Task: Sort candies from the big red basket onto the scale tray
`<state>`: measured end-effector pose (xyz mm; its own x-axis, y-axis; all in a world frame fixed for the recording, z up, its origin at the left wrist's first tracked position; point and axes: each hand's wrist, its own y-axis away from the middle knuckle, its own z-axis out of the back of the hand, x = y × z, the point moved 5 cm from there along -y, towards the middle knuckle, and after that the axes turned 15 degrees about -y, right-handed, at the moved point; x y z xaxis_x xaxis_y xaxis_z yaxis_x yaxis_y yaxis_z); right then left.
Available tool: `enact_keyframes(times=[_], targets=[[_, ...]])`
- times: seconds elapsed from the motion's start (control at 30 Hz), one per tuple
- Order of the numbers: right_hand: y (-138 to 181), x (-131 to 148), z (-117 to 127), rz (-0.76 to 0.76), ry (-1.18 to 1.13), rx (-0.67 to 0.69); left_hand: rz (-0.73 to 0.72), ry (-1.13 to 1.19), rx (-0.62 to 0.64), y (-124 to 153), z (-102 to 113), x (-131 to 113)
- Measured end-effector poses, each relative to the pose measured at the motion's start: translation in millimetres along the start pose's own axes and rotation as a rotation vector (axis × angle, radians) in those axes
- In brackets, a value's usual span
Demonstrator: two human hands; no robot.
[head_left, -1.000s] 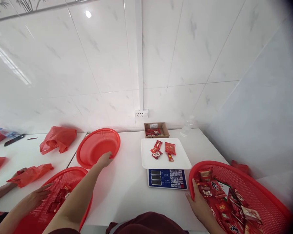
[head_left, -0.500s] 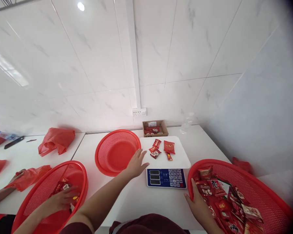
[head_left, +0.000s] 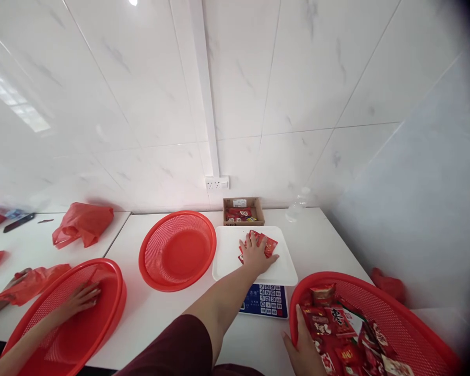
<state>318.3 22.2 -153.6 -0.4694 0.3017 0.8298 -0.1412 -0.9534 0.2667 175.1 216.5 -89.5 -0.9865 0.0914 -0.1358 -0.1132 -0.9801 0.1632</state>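
My left hand (head_left: 255, 255) lies over several small red snack packets (head_left: 271, 245) on the white tray (head_left: 226, 261) of a digital scale. Its fingers are spread, and they cover part of the packets. Below the tray shows the scale's blue keypad (head_left: 270, 303), its display partly blocked by my forearm. At the lower right, my right hand (head_left: 306, 351) grips the near-left rim of a red plastic basket (head_left: 360, 280), thumb outside and fingers over the edge. Inside that basket are many red snack packets (head_left: 342, 319) of different sizes.
Left of the scale sits a second red basket (head_left: 178, 250). Behind the tray are a cardboard box (head_left: 260, 211) of packets and a clear bottle (head_left: 297, 206). A co-worker's hand (head_left: 80, 300) reaches into another red basket (head_left: 119, 305). Red plastic bags (head_left: 84, 222) lie farther left.
My left hand has moved right, from the tray's left edge onto the packets. My right hand stays on the basket rim. The co-worker's basket now shows no packets.
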Motion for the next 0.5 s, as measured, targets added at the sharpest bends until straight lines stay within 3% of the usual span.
enact_keyframes(times=[0.2,0.37,0.5], targets=[[0.9,-0.6,-2.2,-0.035,-0.092,0.052,-0.126,-0.177,-0.101,-4.2,7.7,-0.9],[0.0,-3.1,-1.9,-0.011,-0.111,0.039,-0.122,-0.094,0.026,-18.7,11.4,14.0],[0.3,-5.9,-0.8,0.019,-0.104,0.032,-0.037,0.029,-0.043,-21.0,25.2,30.7]])
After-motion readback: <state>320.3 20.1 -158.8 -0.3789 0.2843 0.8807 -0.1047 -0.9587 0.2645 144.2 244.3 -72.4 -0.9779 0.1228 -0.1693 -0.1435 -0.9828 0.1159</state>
